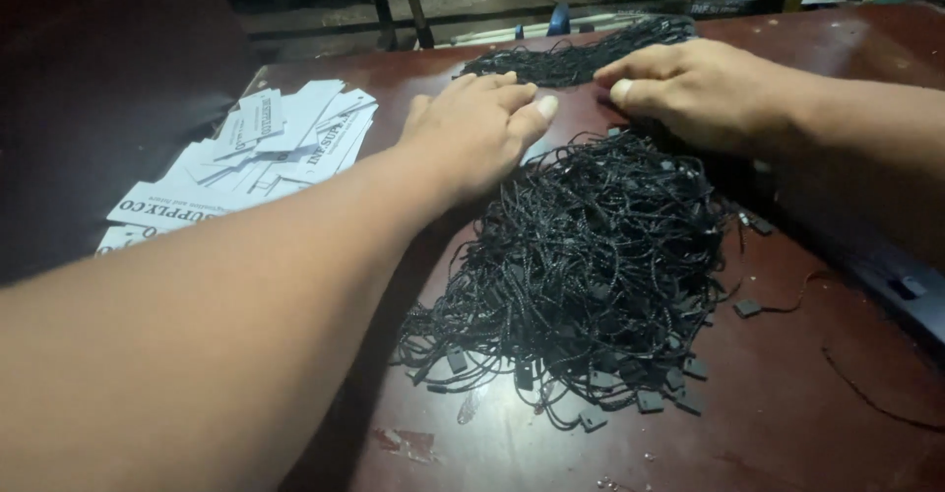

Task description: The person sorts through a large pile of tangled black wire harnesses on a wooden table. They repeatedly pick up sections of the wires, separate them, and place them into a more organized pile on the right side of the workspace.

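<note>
Dark red surface [807,423]: your left hand [477,128] and right hand [689,89] rest flat, empty, steadying the black tag-string pile [581,256]; white paper tags [266,148] lie far left.

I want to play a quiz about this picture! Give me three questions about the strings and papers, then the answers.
1. True or false: the white paper tags lie left of the big black string pile.
2. Which hand is nearer the tags: A left hand, B right hand?
3. What colour is the table?

Key: 1 true. 2 A. 3 dark reddish brown.
</note>
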